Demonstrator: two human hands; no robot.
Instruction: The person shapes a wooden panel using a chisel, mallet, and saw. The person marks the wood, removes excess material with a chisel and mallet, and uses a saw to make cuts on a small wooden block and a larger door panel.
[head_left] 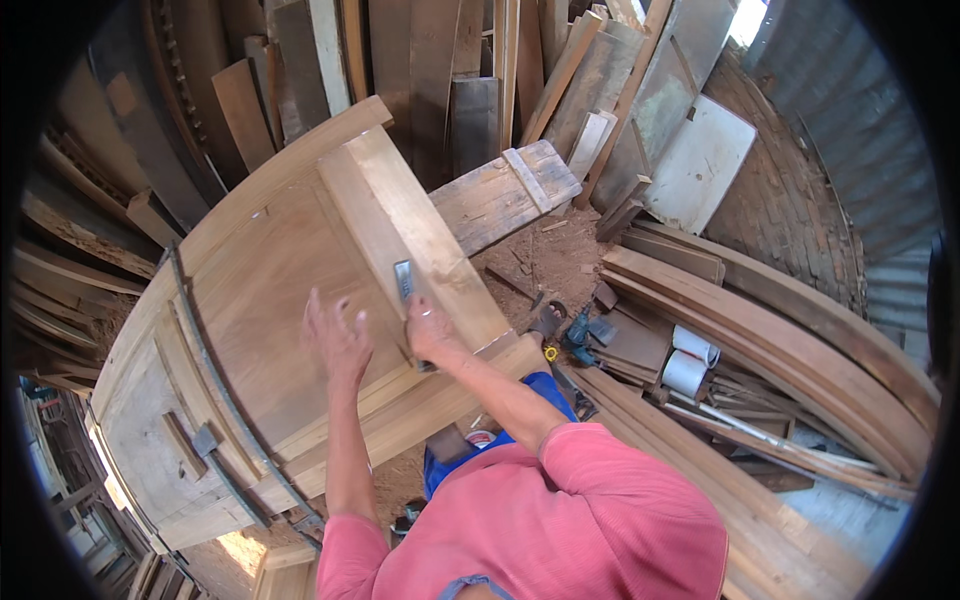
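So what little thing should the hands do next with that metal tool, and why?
Probably push the chisel a little further along the pale plank. The right hand grips its handle with the blade lying flat on the plank, pointing away from the person. The left hand rests open on the door panel beside it, fingers clear of the blade, so it looks steadied for a short stroke.

**A:** From my remote feed, what's lying around the edges?

**B:** I've got planks (430,60) leaning at the back, a white board (700,165) propped just beside a brick wall (790,200), and corrugated metal sheeting (860,130) past that.

**A:** And on the floor?

**B:** Two white rolls (688,360) near long curved timber beams (800,340), with reddish sawdust (550,255) between the scraps.
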